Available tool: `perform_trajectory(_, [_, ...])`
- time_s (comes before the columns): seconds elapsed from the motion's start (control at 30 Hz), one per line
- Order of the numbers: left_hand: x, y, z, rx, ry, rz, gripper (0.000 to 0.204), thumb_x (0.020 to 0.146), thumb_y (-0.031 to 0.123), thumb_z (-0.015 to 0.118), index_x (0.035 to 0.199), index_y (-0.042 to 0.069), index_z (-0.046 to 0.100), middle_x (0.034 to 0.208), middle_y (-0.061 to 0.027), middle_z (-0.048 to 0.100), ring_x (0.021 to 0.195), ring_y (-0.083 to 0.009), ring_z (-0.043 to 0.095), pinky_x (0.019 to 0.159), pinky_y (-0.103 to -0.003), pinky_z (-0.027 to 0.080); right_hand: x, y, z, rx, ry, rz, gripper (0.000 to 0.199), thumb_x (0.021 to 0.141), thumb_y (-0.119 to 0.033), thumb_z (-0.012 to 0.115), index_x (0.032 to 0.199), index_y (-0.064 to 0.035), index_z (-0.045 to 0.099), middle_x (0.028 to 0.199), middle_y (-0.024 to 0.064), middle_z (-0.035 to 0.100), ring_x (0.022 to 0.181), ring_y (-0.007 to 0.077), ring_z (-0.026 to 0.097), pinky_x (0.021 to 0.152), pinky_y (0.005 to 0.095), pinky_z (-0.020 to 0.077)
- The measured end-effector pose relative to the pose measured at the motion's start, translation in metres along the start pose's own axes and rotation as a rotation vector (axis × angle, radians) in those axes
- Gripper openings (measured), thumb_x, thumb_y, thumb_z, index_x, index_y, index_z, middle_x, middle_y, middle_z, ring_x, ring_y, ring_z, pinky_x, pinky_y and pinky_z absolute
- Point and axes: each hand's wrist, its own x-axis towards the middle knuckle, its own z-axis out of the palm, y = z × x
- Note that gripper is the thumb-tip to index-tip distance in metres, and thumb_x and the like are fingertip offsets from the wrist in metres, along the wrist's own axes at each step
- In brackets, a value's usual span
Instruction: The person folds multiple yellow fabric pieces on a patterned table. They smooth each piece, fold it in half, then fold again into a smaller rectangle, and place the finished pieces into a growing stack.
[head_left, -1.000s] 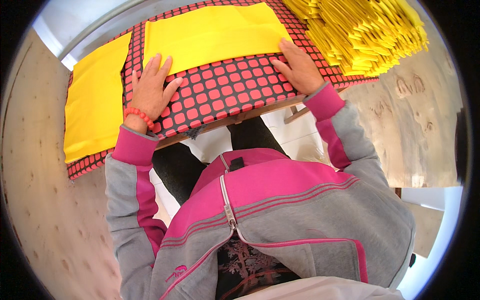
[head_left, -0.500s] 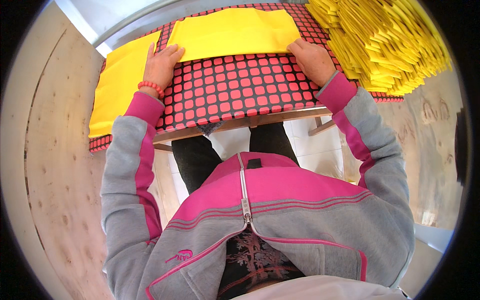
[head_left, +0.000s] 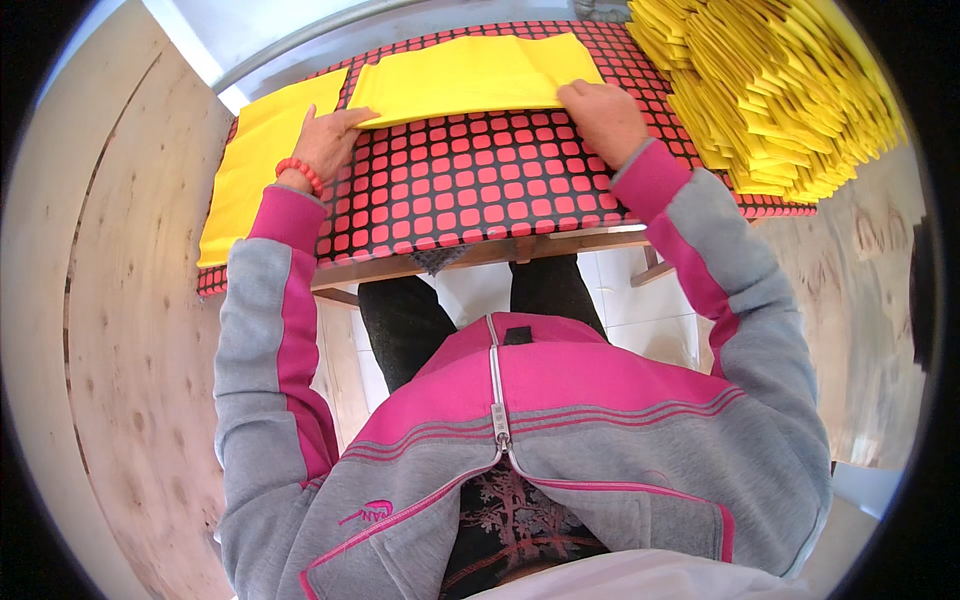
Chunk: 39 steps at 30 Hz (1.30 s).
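A flat folded yellow cloth [head_left: 470,75] lies across the far part of the table. My left hand [head_left: 330,142], with a red bead bracelet on the wrist, has its fingers at the cloth's near left corner and looks closed on it; the fingertips are partly hidden. At the near right corner my right hand [head_left: 607,120] is closed on the cloth, its fingers curled over the edge. The cloth's right end is slightly creased beside this hand. Another yellow cloth [head_left: 262,165] lies flat at the left end of the table, partly behind my left hand.
A tall stack of folded yellow cloths [head_left: 770,100] stands at the table's right end. Red squares on black pattern the table cover [head_left: 450,185]. Wooden boards [head_left: 140,290] rise on the left, and a pipe [head_left: 310,38] runs along the back.
My right hand has drawn inward to the left with the cloth's near right corner, creasing that end. My left hand's fingers have shifted down to the near left corner. The view has tilted slightly.
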Motion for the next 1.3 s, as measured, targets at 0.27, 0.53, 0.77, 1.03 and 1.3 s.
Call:
perform_trajectory(0.27, [0.002, 0.022, 0.021, -0.073, 0.338, -0.294, 0.047, 0.091, 0.016, 0.061, 0.137, 0.006, 0.056, 0.118, -0.0219, 0.070, 0.106, -0.0339, 0.070, 0.094, -0.050, 0.053, -0.065, -0.102, -0.079, 0.040, -0.074, -0.040, 0.008, 0.083, -0.014, 0.060, 0.089, -0.0100, 0.057, 0.081, 0.0070, 0.059, 0.070, 0.0230, 0.067, 0.057, 0.0360, 0.0538])
perform_trajectory(0.53, [-0.104, 0.149, 0.014, -2.188, -0.484, -0.338, 0.044, 0.104, 0.033, 0.055, 0.134, 0.000, 0.053, 0.123, -0.0185, 0.068, 0.103, -0.0267, 0.072, 0.091, -0.036, 0.059, -0.024, -0.175, -0.098, 0.289, -0.187, 0.049, 0.026, 0.085, -0.007, 0.059, 0.110, -0.0020, 0.056, 0.085, 0.0124, 0.061, 0.074, 0.0291, 0.068, 0.059, 0.0383, 0.0549])
perform_trajectory(0.77, [-0.101, 0.159, 0.012, -1.662, -0.342, -0.464, 0.046, 0.096, 0.005, 0.062, 0.140, 0.003, 0.050, 0.132, -0.0131, 0.064, 0.113, -0.0249, 0.067, 0.098, -0.040, 0.056, -0.043, -0.152, -0.127, 0.676, -0.444, -0.133, 0.048, 0.088, -0.021, 0.069, 0.129, 0.0006, 0.055, 0.099, 0.0170, 0.065, 0.086, 0.0356, 0.068, 0.074, 0.0425, 0.0555])
perform_trajectory(1.03, [-0.094, 0.102, -0.010, -1.770, -0.554, -0.346, 0.056, 0.093, 0.000, 0.062, 0.146, 0.000, 0.044, 0.138, -0.0141, 0.060, 0.124, -0.0257, 0.062, 0.106, -0.039, 0.050, -0.078, -0.041, -0.116, 0.345, -0.167, 0.022, 0.075, 0.066, -0.010, 0.084, 0.134, -0.0042, 0.054, 0.132, 0.0193, 0.058, 0.119, 0.0373, 0.058, 0.097, 0.0427, 0.0504])
perform_trajectory(1.3, [-0.031, 0.055, -0.019, -1.284, -0.920, -0.121, 0.062, 0.089, 0.009, 0.074, 0.144, -0.001, 0.048, 0.133, -0.0102, 0.064, 0.116, -0.0185, 0.065, 0.101, -0.035, 0.051, -0.081, -0.089, -0.040, 0.348, 0.135, -0.197, 0.040, 0.085, -0.016, 0.064, 0.123, -0.0064, 0.062, 0.132, 0.0150, 0.061, 0.125, 0.0309, 0.058, 0.108, 0.0435, 0.0447])
